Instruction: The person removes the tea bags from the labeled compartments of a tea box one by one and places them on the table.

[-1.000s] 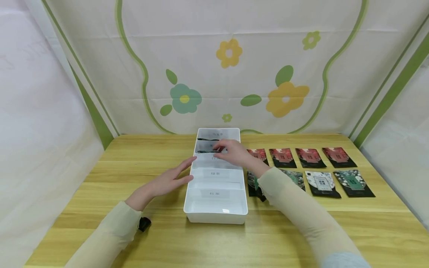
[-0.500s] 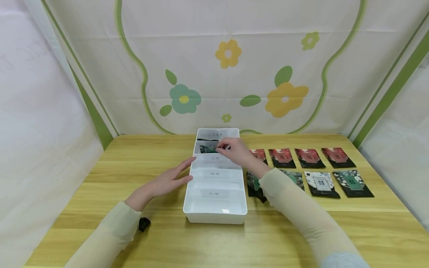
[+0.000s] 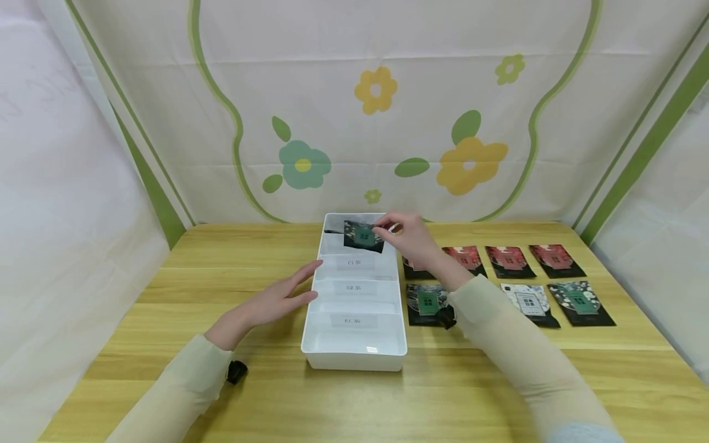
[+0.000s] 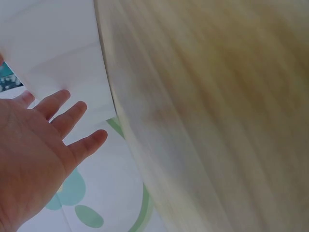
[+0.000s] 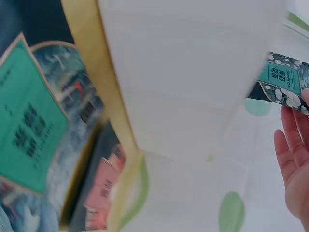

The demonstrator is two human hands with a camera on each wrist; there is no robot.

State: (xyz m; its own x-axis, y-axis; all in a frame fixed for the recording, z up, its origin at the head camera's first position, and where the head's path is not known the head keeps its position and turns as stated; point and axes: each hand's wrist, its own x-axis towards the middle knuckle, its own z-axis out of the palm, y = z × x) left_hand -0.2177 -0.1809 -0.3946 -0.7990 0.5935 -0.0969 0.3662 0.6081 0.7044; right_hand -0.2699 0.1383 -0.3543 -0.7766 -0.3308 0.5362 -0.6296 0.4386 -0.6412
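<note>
My right hand [image 3: 411, 239] pinches the right edge of a tea sachet [image 3: 362, 236] between thumb and fingers. The sachet is black with a green label and white blossoms. It hangs over the back part of a white divided box [image 3: 354, 362], above the rim. In the right wrist view, the sachet [image 5: 281, 79] and hand [image 5: 298, 154] show beside the box's white wall. At the box's left side, my left hand [image 3: 271, 303] has its fingers extended, the tips touching the wall. The left wrist view shows the left hand [image 4: 36, 150] with its fingers spread.
Another dark sachet [image 3: 333, 232] stands in the rearmost compartment. Right of the box lie two rows of sachets: red ones [image 3: 506, 261] behind, a white one [image 3: 528, 303] and green ones [image 3: 580, 303] in front. Printed labels mark the compartments. A flowered cloth [image 3: 310, 92] hangs behind the wooden table [image 3: 221, 264].
The right hand has lifted the sachet out of the second compartment from the back and shifted slightly right, turning the sachet's printed face into view. The left hand has stayed in place.
</note>
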